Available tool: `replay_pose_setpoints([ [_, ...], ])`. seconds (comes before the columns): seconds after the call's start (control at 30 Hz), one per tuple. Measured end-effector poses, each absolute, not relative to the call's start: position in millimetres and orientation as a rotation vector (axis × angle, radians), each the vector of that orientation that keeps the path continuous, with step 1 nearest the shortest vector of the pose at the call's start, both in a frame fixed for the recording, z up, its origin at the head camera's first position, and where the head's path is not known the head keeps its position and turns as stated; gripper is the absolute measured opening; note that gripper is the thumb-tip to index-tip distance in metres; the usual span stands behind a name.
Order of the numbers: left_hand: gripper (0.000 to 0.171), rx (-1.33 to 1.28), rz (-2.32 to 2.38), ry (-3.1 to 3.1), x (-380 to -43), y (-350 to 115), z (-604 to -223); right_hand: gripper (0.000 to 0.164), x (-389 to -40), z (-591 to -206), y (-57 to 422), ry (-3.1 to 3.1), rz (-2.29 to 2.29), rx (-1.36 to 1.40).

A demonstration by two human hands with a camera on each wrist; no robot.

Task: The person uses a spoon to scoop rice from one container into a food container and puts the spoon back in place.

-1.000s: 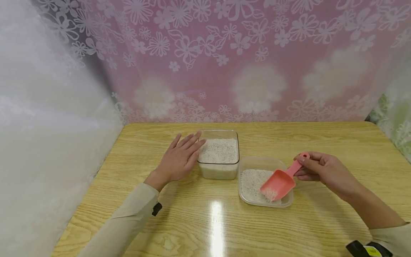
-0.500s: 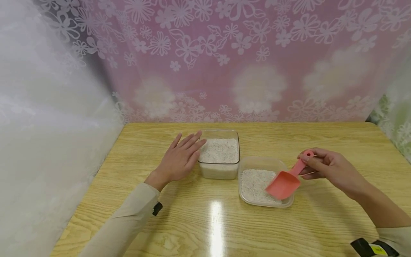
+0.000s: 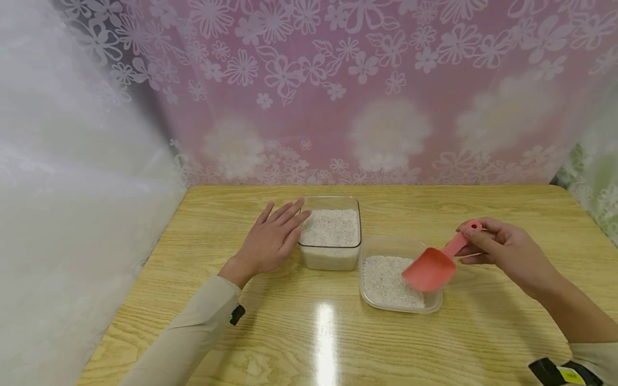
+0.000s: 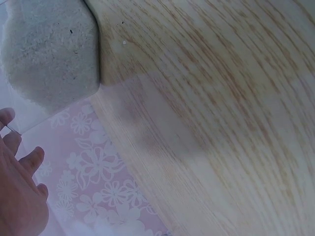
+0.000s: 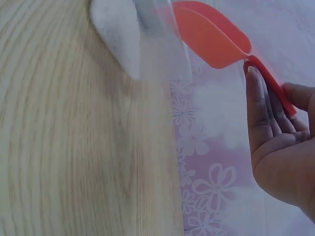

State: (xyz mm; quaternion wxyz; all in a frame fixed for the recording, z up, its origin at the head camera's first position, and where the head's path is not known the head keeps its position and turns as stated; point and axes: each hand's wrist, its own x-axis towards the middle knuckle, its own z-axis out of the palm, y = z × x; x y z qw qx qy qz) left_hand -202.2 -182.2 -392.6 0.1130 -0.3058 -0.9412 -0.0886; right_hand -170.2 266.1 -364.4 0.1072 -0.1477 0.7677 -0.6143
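My right hand (image 3: 512,252) pinches a pink scoop (image 3: 431,268) by its handle, thumb on top. The scoop's bowl tilts down over the right part of a low clear plastic container (image 3: 436,303), and no rice shows in it. White rice (image 3: 386,279) lies in that container. In the right wrist view the scoop (image 5: 211,39) is above the container's wall. My left hand (image 3: 270,238) lies with straight fingers against the left rim of a taller clear square container (image 3: 333,259), which holds more rice (image 4: 54,44).
Both containers stand side by side on a wood-grain table (image 3: 232,343). A pink flowered curtain (image 3: 309,123) hangs behind the table's back edge, and a whitish sheet (image 3: 72,214) hangs at the left.
The scoop has moved up and to the right. The rice seen in its bowl a second ago no longer shows there. My left hand stays in place.
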Motion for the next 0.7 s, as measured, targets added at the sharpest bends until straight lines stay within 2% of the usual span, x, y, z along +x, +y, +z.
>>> replay_pose_setpoints([
  [0.1,0.051,-0.898,-0.266,-2.76,-202,-182,-392,0.02,-172,-362,267,2.095,-2.008,-0.306],
  [0.27,0.05,-0.897,-0.265,-2.76,-202,-182,-392,0.015,-178,-356,261,1.73,-2.315,-0.267],
  [0.7,0.05,-0.896,-0.25,-2.768,-201,-182,-391,0.015,-200,-333,207,1.331,-2.534,-0.209],
])
